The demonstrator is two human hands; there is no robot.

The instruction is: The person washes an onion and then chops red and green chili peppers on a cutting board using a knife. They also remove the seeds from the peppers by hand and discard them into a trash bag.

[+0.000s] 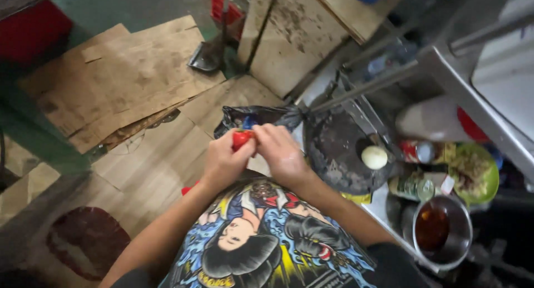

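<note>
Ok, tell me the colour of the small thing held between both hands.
Bright red, pinched between the left hand and right hand; head view.

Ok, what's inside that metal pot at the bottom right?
The metal pot holds a dark reddish-brown liquid that fills most of it. Whatever lies below the surface, and the pot's bottom, is hidden by the liquid.

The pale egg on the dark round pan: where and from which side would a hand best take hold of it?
Probably from above, fingertips on its two long sides. The egg lies alone on the dark pan with its top and sides bare, while bottles crowd the near right. Both hands are busy: the left hand and right hand pinch a red tomato.
</note>
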